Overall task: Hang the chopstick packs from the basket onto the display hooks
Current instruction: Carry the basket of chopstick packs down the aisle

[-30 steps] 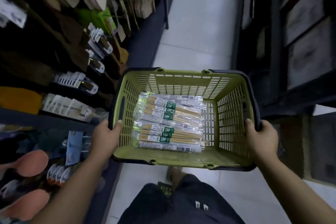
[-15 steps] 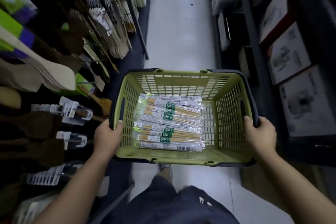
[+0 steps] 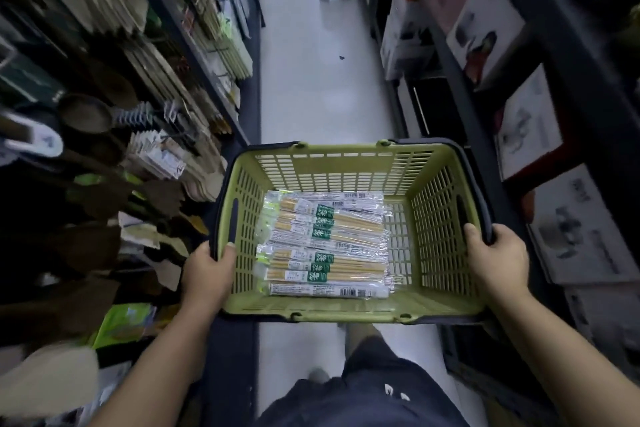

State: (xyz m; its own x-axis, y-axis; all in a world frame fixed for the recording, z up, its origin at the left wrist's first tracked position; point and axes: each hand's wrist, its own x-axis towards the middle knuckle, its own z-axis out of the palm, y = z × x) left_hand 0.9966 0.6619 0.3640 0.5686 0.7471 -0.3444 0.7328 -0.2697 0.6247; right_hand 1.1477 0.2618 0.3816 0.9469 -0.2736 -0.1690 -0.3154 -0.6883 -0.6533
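At centre frame, gripping basket [image 3: 346, 163] rims with left hand [image 3: 207, 270] and right hand [image 3: 495, 260], fingers curled; likely light, stiff chopstick packs [image 3: 325, 243] (slick film) best pinched endwise.

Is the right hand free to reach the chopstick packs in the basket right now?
Probably not yet: the right hand grips the basket by its right rim, the left hand by its left. The chopstick packs lie uncovered inside, so once it lets go the way looks free.

Shop aisle: stocked shelves [image 3: 194, 45], boxed goods [image 3: 485, 31], shopping basket [image 3: 346, 166].
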